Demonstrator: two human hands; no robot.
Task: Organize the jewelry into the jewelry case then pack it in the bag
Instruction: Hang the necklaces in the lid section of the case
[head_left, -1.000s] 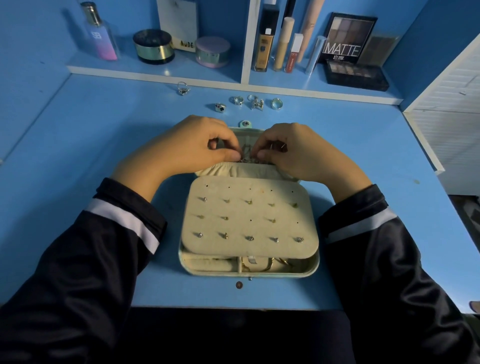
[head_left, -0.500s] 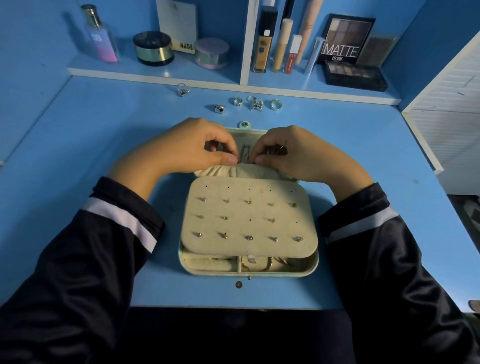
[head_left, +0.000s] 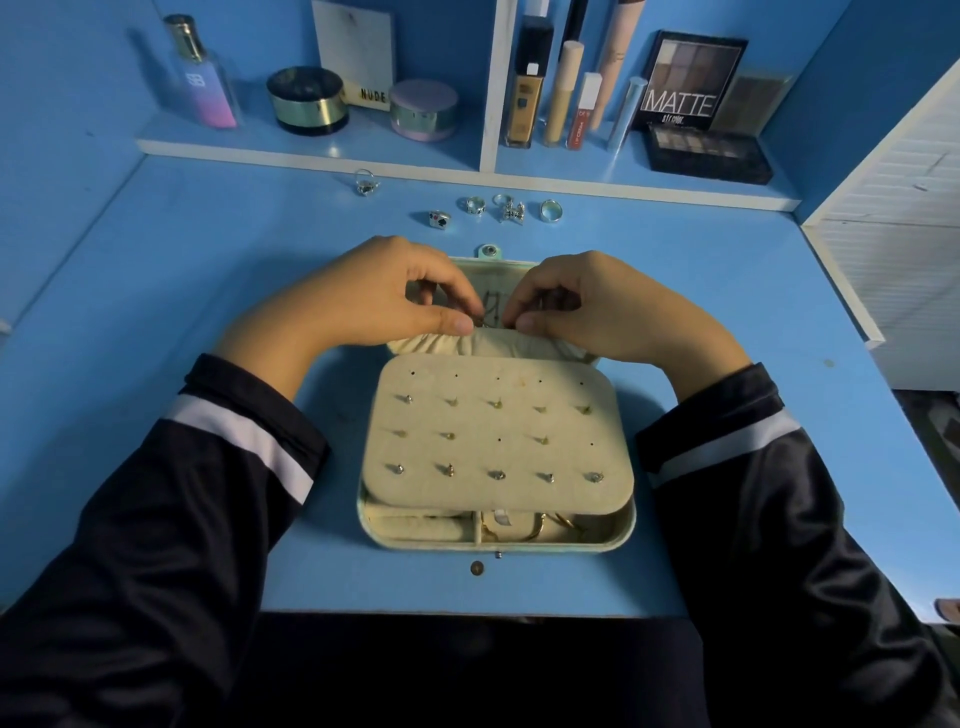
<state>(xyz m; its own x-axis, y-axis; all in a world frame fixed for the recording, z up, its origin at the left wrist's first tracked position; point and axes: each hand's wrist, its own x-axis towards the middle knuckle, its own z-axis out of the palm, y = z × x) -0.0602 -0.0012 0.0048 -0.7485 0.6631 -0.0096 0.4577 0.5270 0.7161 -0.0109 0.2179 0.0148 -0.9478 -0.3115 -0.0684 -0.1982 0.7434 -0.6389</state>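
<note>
The left hand and right hand both pinch a thin dark chain inside the lid of the open pale-green, beige-lined jewelry case, apparently securing it there. The next move likely calls for fetching the silver rings lying beyond the case on the blue counter.

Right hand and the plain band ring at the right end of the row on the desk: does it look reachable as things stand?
Probably yes: the band ring lies in the open beyond the case lid, with nothing between, though the right hand is busy pinching a chain.
</note>
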